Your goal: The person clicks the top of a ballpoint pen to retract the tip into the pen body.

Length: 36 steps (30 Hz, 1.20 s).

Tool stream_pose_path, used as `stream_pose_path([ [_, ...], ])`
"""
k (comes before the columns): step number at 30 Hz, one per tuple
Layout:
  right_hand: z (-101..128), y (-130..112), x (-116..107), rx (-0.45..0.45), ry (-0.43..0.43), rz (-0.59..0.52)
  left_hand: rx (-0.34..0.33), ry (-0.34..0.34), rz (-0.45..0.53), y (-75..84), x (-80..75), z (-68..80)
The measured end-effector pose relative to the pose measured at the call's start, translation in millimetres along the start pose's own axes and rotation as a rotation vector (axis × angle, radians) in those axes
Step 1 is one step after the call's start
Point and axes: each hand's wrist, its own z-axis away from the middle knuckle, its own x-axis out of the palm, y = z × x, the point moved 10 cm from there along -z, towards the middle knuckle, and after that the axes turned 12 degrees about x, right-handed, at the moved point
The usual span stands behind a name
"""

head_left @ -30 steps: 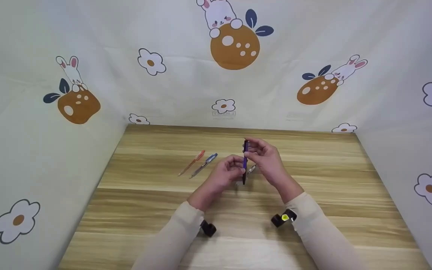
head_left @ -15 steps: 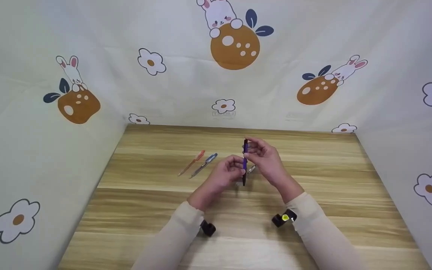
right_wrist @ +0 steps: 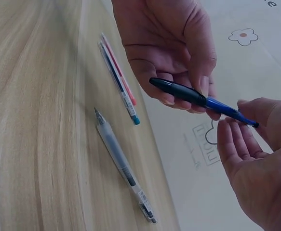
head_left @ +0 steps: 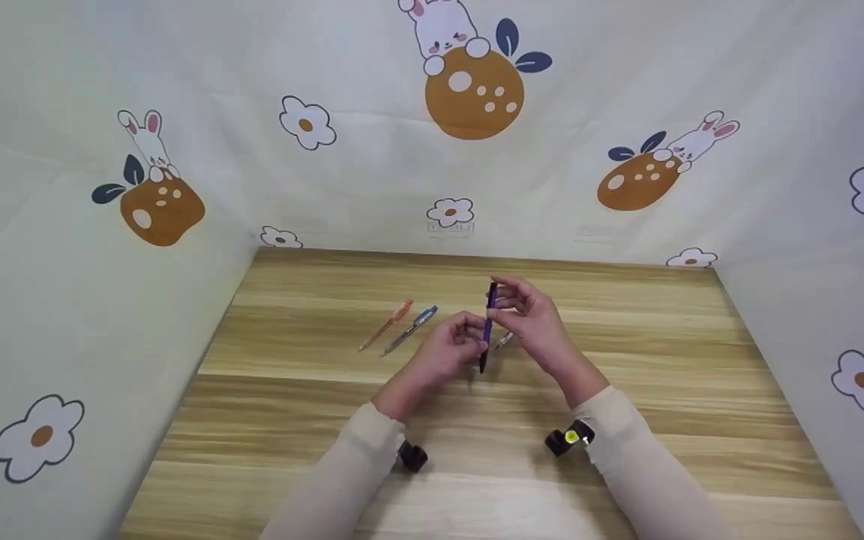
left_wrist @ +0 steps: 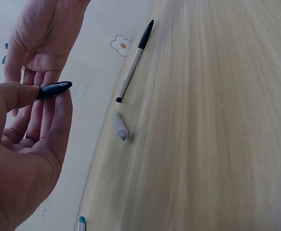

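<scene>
Both hands hold a blue pen (head_left: 487, 324) with a black grip nearly upright above the middle of the wooden table (head_left: 649, 352). My left hand (head_left: 469, 339) pinches the black lower part between thumb and fingers, as the left wrist view shows at the pen tip (left_wrist: 54, 89). The right hand (head_left: 504, 297) pinches the blue upper end. In the right wrist view, the pen (right_wrist: 203, 100) spans from the left hand (right_wrist: 171, 53) above to my right hand (right_wrist: 248, 144) below.
An orange pen (head_left: 385, 325) and a blue pen (head_left: 409, 330) lie side by side left of the hands. A clear pen (right_wrist: 123, 166) lies under the hands. A black-capped pen (left_wrist: 135, 60) and a small clear piece (left_wrist: 119, 126) lie on the wood. Printed cloth walls enclose three sides.
The pen's lower end has swung slightly to the left, so it tilts a little. Both hands stay in nearly the same place with the same hold.
</scene>
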Motion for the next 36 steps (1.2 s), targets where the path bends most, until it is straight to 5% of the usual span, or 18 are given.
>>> stream_pose_path([
  [11, -0.8, 4.7, -8.3, -0.018, 0.029, 0.046, -0.004, 0.013, -0.123, 2.0, -8.8, 2.4],
  [26, 1.7, 9.8, -15.7, -0.105, 0.024, 0.289, 0.005, -0.005, -0.402, 4.4, -31.5, 7.3],
  [36, 2.3, 14.6, -19.0, -0.117, 0.012, 0.344, -0.017, -0.030, -0.552, 2.9, -41.9, 11.1],
])
